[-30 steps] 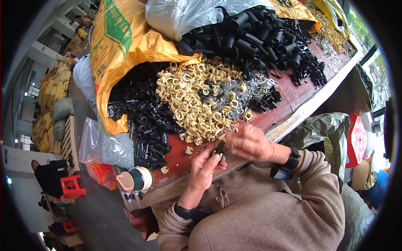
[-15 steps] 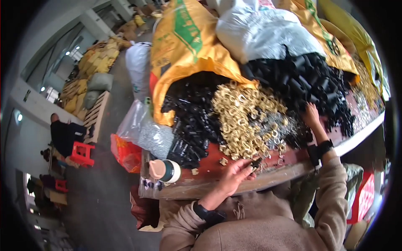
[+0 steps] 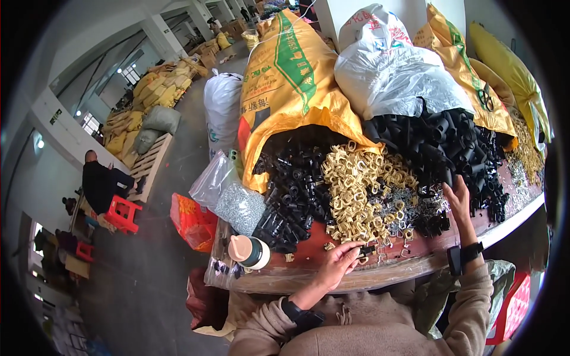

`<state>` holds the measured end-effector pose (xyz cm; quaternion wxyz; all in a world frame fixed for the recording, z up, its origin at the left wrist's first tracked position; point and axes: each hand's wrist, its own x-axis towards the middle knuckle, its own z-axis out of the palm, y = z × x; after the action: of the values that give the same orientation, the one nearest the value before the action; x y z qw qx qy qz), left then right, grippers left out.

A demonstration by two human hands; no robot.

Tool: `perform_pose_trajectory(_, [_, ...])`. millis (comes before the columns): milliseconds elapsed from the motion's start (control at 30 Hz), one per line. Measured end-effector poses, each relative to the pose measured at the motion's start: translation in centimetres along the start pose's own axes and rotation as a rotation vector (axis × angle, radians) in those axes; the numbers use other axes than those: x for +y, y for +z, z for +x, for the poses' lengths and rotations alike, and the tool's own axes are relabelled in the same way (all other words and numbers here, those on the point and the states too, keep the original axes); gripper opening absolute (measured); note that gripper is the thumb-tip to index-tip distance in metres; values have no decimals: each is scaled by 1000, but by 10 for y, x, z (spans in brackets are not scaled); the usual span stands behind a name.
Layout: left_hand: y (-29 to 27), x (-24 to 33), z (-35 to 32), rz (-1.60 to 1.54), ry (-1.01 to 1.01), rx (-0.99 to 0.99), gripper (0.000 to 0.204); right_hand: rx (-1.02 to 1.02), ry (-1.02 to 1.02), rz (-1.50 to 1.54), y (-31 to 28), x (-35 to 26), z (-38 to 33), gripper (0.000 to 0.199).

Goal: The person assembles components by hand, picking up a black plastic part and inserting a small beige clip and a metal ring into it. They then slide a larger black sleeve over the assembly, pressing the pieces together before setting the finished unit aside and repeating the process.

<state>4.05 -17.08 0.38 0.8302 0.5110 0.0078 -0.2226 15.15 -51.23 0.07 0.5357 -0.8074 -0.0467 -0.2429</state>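
Observation:
My left hand (image 3: 338, 265) is closed over the table's near edge, pinching a small black plastic fitting (image 3: 367, 251) with a bit of gold-coloured metal at it. Just beyond lies a heap of gold-coloured metal clips (image 3: 350, 196). Farther right, my right hand (image 3: 458, 199) is at the near side of a pile of black plastic tubes (image 3: 439, 133). Its thumb and fingers are around the end of one black tube (image 3: 447, 173). Loose silver wire-like pieces (image 3: 392, 213) lie between the hands.
Small black fittings (image 3: 291, 202) spill from a yellow sack (image 3: 285, 77); a white sack (image 3: 404, 77) stands behind the tubes. A lidded cup (image 3: 252, 252) and a clear bag of small metal parts (image 3: 240, 207) are at the left. A person (image 3: 104, 181) sits beyond, near a red stool (image 3: 123, 213).
The whole view has shifted, so the table appears lower and more to the right. My right hand's fingers, partly hidden in the black pile before, now show at a tube. My left hand keeps its fitting.

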Motion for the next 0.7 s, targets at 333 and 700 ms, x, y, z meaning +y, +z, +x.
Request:
perform_pose_trajectory(333, [-2,0,-5,-45,2,-54,24,-51,65,434,-30,-40,-5,24])
perform_pose_trajectory(700, [5,10,-3,-168,33,26,20,-467,548,817,39,-95,-64,40])
